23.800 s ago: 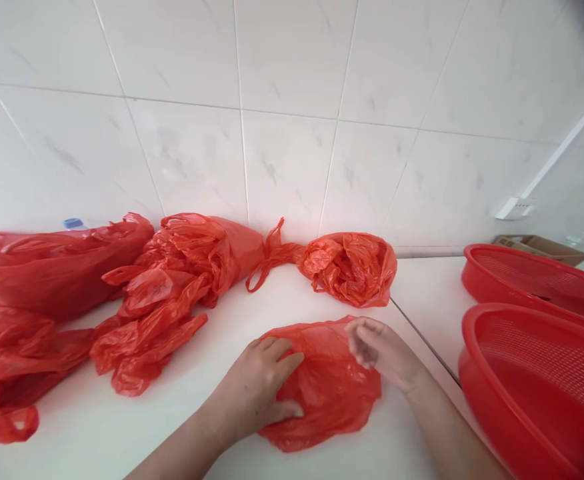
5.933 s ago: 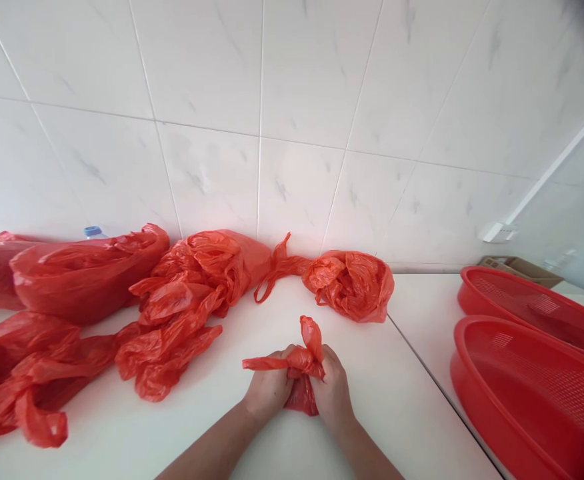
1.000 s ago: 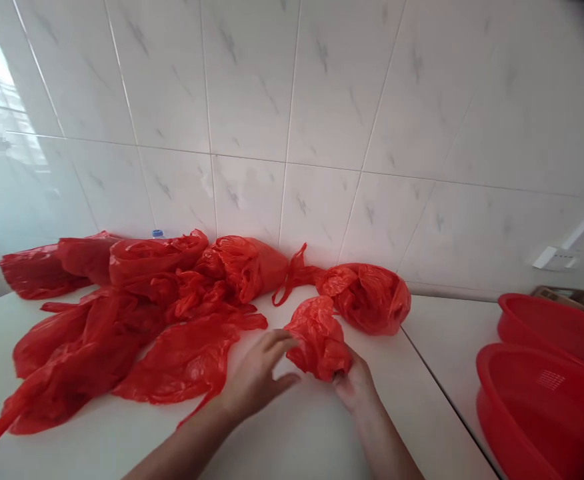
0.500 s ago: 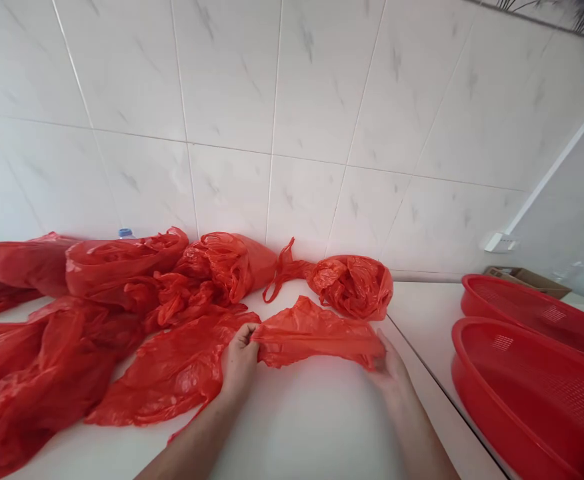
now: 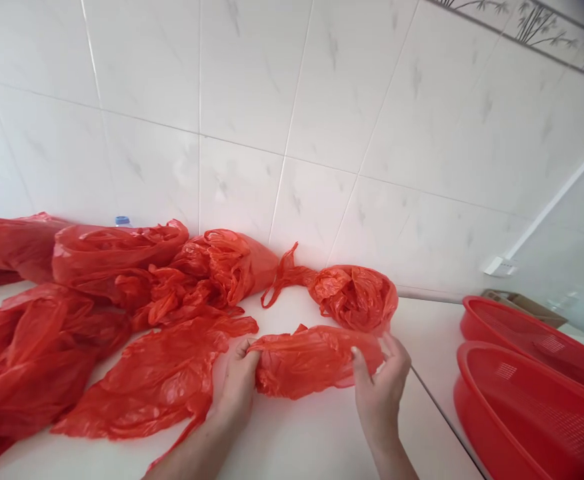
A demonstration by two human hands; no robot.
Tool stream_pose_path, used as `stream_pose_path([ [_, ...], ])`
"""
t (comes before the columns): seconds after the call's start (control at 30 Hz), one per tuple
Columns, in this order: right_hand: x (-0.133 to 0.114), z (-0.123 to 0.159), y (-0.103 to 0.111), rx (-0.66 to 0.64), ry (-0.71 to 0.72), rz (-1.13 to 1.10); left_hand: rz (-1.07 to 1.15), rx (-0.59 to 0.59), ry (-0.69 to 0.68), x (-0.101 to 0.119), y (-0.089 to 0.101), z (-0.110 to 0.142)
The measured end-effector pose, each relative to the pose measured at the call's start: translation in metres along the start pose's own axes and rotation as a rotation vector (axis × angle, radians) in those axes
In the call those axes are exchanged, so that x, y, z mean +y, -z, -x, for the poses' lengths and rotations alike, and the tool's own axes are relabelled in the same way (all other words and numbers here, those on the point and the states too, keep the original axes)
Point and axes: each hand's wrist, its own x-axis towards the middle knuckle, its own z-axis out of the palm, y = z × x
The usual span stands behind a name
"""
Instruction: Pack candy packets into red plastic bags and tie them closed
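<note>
A crumpled red plastic bag [image 5: 307, 363] stretches sideways between my hands, just above or on the white table. My left hand [image 5: 237, 383] is closed on its left end, with thumb and fingers pinching the film. At the right end, my right hand [image 5: 385, 383] has its thumb and fingers apart, touching the thin film around the bag's edge. Left of my left hand, a flattened red bag [image 5: 157, 373] lies spread out, its strap trailing under my left forearm. A rolled red bag [image 5: 355, 297] lies just beyond the held one.
Several bunched red bags [image 5: 117, 257] fill the left and back along the tiled wall [image 5: 242, 80]. A blue bottle cap [image 5: 122, 221] shows behind them. Two red perforated baskets [image 5: 515, 400] stand at right, past a seam in the table [image 5: 312, 440]. A cardboard box [image 5: 527, 307] sits behind.
Over the last second the bag has gone from a crumpled bunch to stretched sideways. My left hand has closed on its left end; my right hand's fingers have spread. Earlier, both hands gripped a knotted bag.
</note>
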Motion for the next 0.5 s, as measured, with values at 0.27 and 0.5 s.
stream_pose_path([
  [0.27, -0.024, 0.011, 0.008, -0.095, 0.323, 0.044, -0.048, 0.006, 0.007, 0.002, -0.007, 0.008],
  [0.5, -0.003, 0.006, 0.002, -0.693, 0.134, 0.291, -0.221, -0.015, -0.027, 0.008, -0.007, 0.007],
])
